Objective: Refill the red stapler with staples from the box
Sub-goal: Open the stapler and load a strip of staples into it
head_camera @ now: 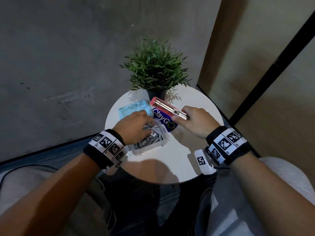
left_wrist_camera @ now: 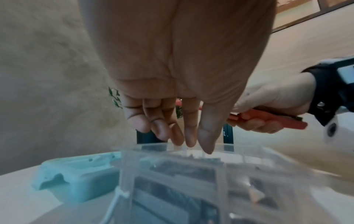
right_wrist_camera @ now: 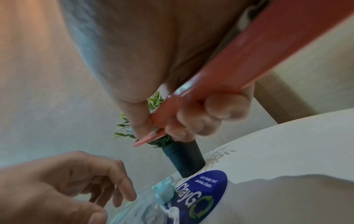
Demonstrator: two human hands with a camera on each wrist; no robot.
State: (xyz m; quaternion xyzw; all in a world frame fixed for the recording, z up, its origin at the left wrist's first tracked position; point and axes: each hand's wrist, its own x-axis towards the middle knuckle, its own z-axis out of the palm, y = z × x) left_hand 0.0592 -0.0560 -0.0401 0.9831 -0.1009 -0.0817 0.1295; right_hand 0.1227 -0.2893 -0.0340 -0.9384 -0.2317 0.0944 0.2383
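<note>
The red stapler (head_camera: 167, 107) is swung open, its metal staple channel facing up. My right hand (head_camera: 190, 120) grips its near end and holds it above the table; the right wrist view shows fingers (right_wrist_camera: 201, 118) curled round the red body (right_wrist_camera: 239, 72). A clear plastic box (head_camera: 163, 142) of grey staple strips (head_camera: 150, 138) sits on the table's near left. My left hand (head_camera: 136, 126) hovers over it, fingertips (left_wrist_camera: 191, 142) pointing down just inside the far rim (left_wrist_camera: 126, 166). I see nothing between those fingers.
The box's pale blue lid (head_camera: 134, 109) lies behind it. A potted plant (head_camera: 156, 68) in a dark pot (right_wrist_camera: 184, 157) stands at the back of the round white table (head_camera: 196, 164). A blue round sticker (head_camera: 164, 122) lies under the stapler.
</note>
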